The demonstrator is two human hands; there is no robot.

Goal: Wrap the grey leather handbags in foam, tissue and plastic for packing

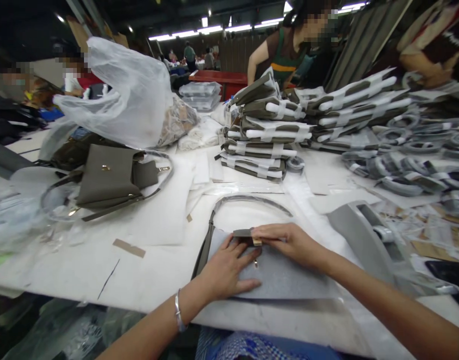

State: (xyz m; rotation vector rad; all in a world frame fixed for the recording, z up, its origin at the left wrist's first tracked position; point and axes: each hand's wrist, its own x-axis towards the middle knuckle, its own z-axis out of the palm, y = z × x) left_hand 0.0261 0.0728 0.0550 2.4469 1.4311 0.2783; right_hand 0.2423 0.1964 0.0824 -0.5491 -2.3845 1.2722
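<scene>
A handbag (289,280) lies flat near the table's front edge, its front covered by a pale grey sheet, its wrapped handle arching behind it. My left hand (229,267) rests on the sheet with fingers spread, beside a small metal clasp (256,263). At the bag's top, my right hand (285,240) has its fingers pressed together on the end of a dark strap tab (243,233) with a gold-coloured metal piece (257,241).
Another dark handbag (107,175) stands at the left before a large plastic bag (128,95). Stacked wrapped bags (270,132) and coiled straps (398,175) fill the back right. A grey tape dispenser (360,235) stands right. People are beyond the table.
</scene>
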